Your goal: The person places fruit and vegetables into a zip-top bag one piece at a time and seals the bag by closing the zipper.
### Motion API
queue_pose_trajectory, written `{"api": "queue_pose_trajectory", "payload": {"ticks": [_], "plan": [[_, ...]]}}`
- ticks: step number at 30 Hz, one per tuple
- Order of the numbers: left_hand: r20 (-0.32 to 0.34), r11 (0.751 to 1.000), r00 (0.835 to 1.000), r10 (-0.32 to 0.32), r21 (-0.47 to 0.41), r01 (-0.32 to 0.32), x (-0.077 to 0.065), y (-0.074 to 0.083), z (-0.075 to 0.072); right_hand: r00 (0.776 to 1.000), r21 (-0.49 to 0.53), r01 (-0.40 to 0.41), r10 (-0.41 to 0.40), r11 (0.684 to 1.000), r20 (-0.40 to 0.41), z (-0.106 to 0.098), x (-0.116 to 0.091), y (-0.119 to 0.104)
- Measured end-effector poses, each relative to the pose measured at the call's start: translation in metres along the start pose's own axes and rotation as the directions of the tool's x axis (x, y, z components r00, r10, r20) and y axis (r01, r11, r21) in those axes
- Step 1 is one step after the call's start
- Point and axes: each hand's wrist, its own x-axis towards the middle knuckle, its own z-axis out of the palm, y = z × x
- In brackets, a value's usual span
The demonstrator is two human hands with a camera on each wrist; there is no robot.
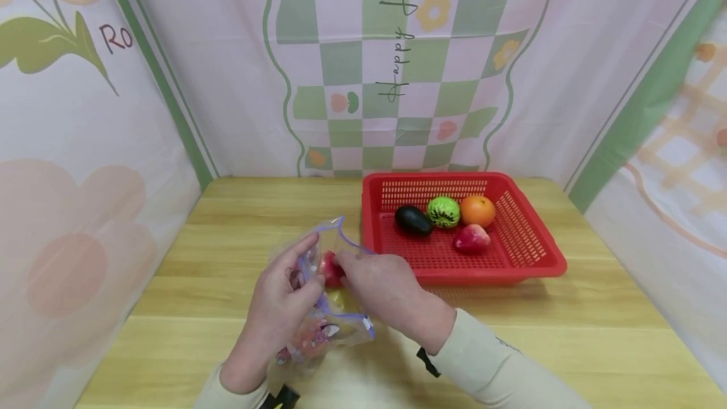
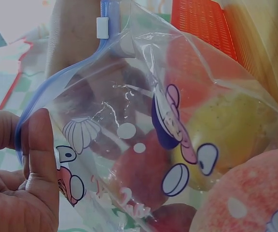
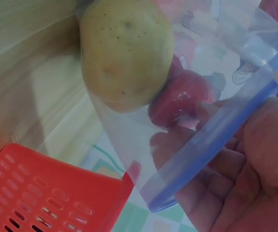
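A clear zip bag (image 1: 348, 333) with a blue slider rim and printed cartoon shells is held over the table, its mouth parted. My left hand (image 1: 279, 308) pinches the rim between thumb and fingers; the left wrist view shows this hand (image 2: 25, 169) at the blue edge. Reaching into the mouth, my right hand (image 1: 387, 286) holds a smooth red fruit (image 1: 331, 269) by its fingertips. In the right wrist view those fingertips meet the red fruit (image 3: 182, 96). Inside the bag lie a speckled yellow potato-like piece (image 3: 127, 53) and a pink mottled peach (image 2: 255, 193).
A red slotted basket (image 1: 466, 273) stands right of the bag. It contains an eggplant (image 1: 413, 220), a green striped round fruit (image 1: 443, 212), an orange (image 1: 478, 211) and a pinkish-red fruit (image 1: 472, 239). Patterned cloth (image 1: 392, 49) hangs behind the wooden table (image 1: 187, 295).
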Motion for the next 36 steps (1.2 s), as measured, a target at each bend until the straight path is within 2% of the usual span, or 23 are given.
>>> {"api": "queue_pose_trajectory", "payload": {"ticks": [10, 16, 18, 21, 24, 27, 32, 36], "plan": [[-0.011, 1.0, 1.0, 0.01, -0.02, -0.01, 0.0, -0.001, 0.0, 0.994, 0.037, 0.007, -0.003, 0.999, -0.113, -0.015, 0.0, 0.008], [-0.007, 1.0, 1.0, 0.002, -0.031, -0.002, 0.0, -0.002, 0.0, 0.984, 0.01, 0.001, 0.001, 1.0, -0.178, -0.027, 0.001, 0.019], [-0.007, 0.999, 1.0, -0.003, -0.039, 0.003, 0.0, -0.002, 0.0, 0.987, 0.024, -0.028, 0.032, 0.999, -0.155, -0.032, 0.002, 0.025], [-0.007, 0.999, 1.0, -0.004, -0.045, 0.003, 0.0, -0.002, 0.0, 0.991, 0.061, -0.1, 0.105, 0.993, -0.081, -0.042, 0.003, 0.036], [-0.007, 0.999, 1.0, -0.001, -0.048, 0.001, 0.0, -0.003, 0.0, 0.984, 0.085, -0.176, 0.178, 0.981, -0.016, -0.052, 0.005, 0.047], [-0.007, 0.999, 1.0, 0.002, -0.051, -0.002, 0.0, -0.002, 0.0, 0.973, 0.085, -0.229, 0.229, 0.97, 0.013, -0.06, 0.005, 0.06], [-0.002, 0.998, 1.0, 0.007, -0.058, -0.007, 0.0, -0.001, 0.0, 0.945, 0.075, -0.324, 0.321, 0.943, 0.058, -0.068, 0.005, 0.081], [-0.002, 0.998, 1.0, 0.003, -0.059, -0.003, 0.0, -0.001, 0.0, 0.908, 0.046, -0.408, 0.4, 0.912, 0.127, -0.071, 0.007, 0.095]]}}
